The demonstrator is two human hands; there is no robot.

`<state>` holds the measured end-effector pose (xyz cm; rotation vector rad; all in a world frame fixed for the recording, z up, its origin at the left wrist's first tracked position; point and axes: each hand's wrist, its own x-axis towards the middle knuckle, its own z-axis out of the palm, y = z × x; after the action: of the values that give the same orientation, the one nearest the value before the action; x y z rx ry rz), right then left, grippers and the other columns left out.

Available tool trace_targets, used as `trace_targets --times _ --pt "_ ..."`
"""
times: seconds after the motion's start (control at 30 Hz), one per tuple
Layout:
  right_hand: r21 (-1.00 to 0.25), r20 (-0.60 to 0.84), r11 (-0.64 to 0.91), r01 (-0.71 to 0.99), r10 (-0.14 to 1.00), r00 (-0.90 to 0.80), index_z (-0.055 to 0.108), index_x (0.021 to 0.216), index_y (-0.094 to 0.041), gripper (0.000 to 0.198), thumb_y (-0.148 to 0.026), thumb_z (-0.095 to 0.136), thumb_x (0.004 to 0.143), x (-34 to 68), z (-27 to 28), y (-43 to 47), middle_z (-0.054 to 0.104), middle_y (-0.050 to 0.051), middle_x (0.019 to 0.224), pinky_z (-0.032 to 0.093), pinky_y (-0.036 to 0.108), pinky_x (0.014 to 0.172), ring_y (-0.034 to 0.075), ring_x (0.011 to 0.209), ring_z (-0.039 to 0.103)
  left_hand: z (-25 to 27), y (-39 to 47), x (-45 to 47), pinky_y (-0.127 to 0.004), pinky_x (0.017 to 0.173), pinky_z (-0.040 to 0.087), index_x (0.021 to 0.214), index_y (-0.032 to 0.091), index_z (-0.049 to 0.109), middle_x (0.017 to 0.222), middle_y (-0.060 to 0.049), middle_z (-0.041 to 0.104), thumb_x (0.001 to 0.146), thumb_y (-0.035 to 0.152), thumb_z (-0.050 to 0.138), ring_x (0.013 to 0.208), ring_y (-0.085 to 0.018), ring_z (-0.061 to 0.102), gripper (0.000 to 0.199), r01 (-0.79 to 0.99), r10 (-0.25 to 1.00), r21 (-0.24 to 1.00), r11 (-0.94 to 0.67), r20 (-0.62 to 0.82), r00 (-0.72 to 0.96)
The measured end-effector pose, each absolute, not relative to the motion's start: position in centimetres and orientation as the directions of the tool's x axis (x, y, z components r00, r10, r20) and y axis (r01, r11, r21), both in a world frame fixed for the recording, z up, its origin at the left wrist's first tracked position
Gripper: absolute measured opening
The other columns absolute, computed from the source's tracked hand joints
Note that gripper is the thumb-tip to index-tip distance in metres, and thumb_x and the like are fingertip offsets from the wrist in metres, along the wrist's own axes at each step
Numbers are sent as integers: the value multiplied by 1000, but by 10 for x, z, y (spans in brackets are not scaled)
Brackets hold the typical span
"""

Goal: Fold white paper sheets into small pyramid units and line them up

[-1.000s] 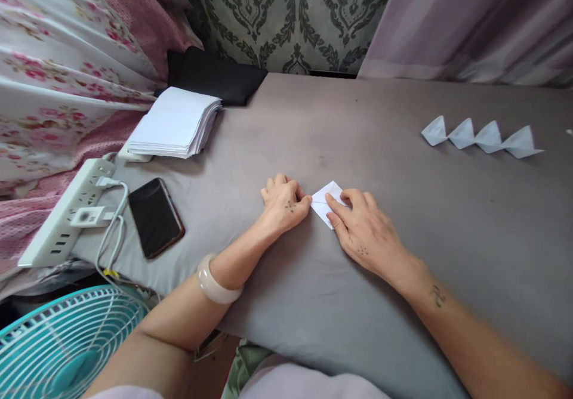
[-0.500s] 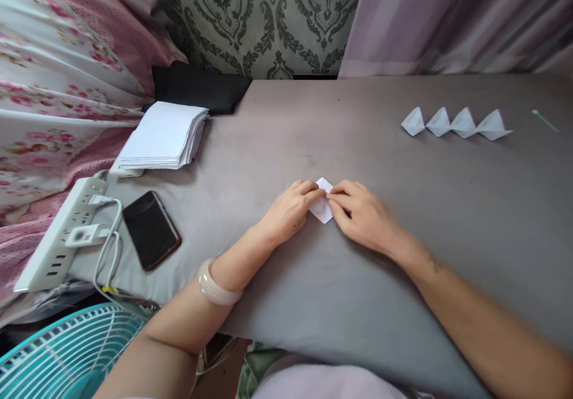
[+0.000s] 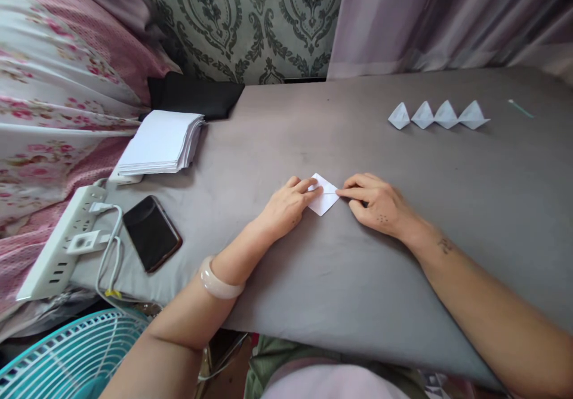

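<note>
A small white folded paper (image 3: 323, 203) lies flat on the grey-covered table, shaped like a diamond with a crease line across its middle. My left hand (image 3: 289, 207) is closed over its left side, thumb and fingertips pressing it down. At the paper's right corner, the index fingertip of my right hand (image 3: 378, 205) presses on the tip, with the other fingers curled and the thumb bent below. Further back on the right stand several folded white paper pieces (image 3: 446, 115) with pointed tops, side by side in a row.
A stack of white paper (image 3: 161, 139) sits at the left, near a black folded item (image 3: 192, 93). A phone (image 3: 152, 233) and a power strip (image 3: 62, 241) with cables lie in front of it. A turquoise fan (image 3: 76, 357) stands at lower left. A thin greenish stick (image 3: 520, 108) lies far right.
My right hand has slid rightward from the middle of the paper to its right corner, uncovering the crease. My left hand keeps pressing the left side. The camera view has shifted slightly.
</note>
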<state>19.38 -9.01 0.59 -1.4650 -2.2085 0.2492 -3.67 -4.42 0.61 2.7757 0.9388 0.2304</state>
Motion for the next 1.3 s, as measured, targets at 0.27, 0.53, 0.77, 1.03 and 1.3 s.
trace_targets --times 0.27,0.53,0.77,1.03,1.3 --pt "-435 282 436 788 897 -341 77 93 -25 36 -12 46 80 203 0 -84 68 4 97 49 34 79 19 88 60 7 -42 -36 -36 93 47 127 15 58 135 -9 58 82 -1 35 102 -21 52 53 581 651 355 -732 114 751" --pt "-298 283 357 885 919 -275 74 93 -21 29 -17 48 81 184 14 -92 69 5 96 44 33 72 21 88 60 1 -36 -34 -36 93 46 124 17 58 119 -9 67 93 9 32 100 -19 60 41 550 703 484 -681 218 677" --pt "-60 235 439 896 879 -415 63 127 -31 41 -26 45 90 167 16 -95 59 8 99 37 35 74 21 84 51 -10 -37 -35 -36 93 46 110 15 61 114 -13 56 89 22 51 103 -21 55 24 681 864 536 -499 246 439" --pt "-275 332 445 852 876 -350 73 106 -27 29 -29 48 91 166 0 -83 61 8 111 42 39 85 22 95 55 1 -36 -35 -39 94 44 87 16 67 101 -9 54 78 24 66 102 -23 52 11 715 951 644 -273 68 302" --pt "-766 296 227 601 955 16 57 109 -23 33 -32 64 79 161 -4 -75 68 7 103 51 39 80 22 91 65 6 -38 -35 -26 65 41 79 14 63 73 -1 59 75 31 69 66 -11 51 19 280 927 956 -83 -29 374"
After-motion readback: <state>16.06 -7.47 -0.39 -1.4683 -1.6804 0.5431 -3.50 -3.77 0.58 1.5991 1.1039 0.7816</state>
